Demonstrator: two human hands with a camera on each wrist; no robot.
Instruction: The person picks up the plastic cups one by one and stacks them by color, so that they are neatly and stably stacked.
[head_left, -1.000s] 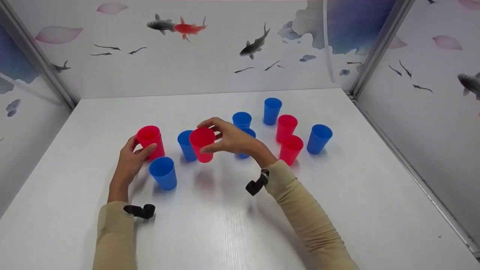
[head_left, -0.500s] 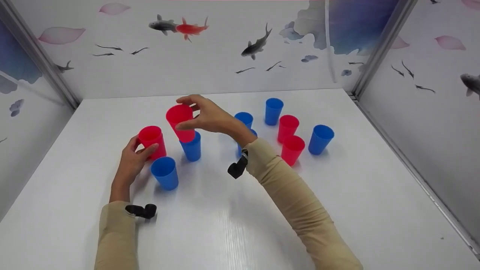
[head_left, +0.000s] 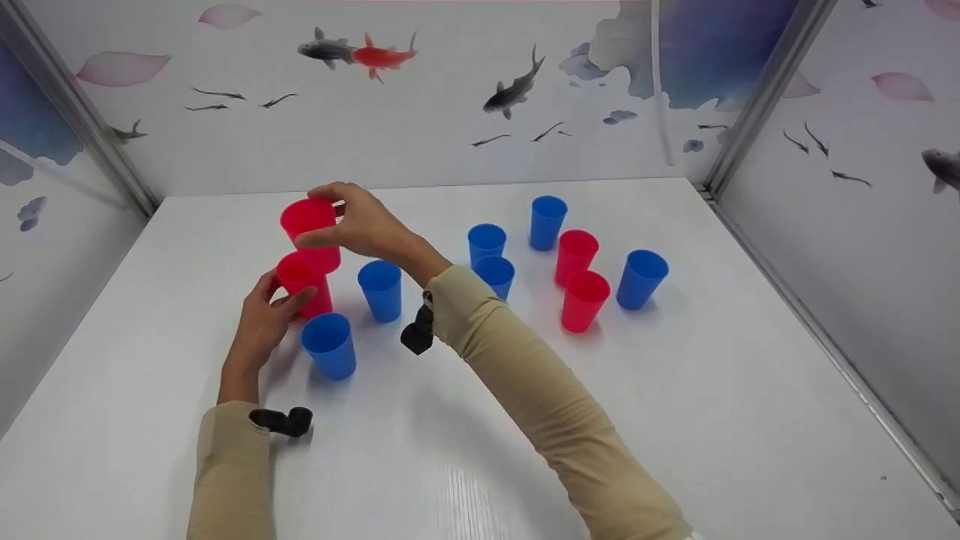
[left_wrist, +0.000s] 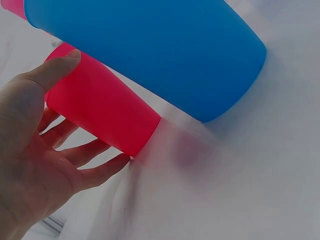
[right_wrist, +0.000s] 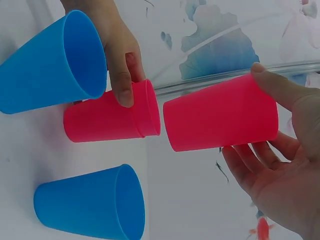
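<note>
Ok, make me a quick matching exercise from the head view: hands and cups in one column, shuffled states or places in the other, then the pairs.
1. Left hand
2. Right hand
3. Cup nearest the person
4. Rightmost cup

A. blue, farthest from both hands
B. holds a red cup off the table
C. blue, near the left forearm
D. grips nested red cups

Pairs: 1-D, 2-B, 3-C, 4-A

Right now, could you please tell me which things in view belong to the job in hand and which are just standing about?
Seemingly in the job:
red cup, held by the right hand
nested red cups, gripped by the left hand

Seemingly just standing about:
two separate red cups, untouched
six blue cups, untouched
</note>
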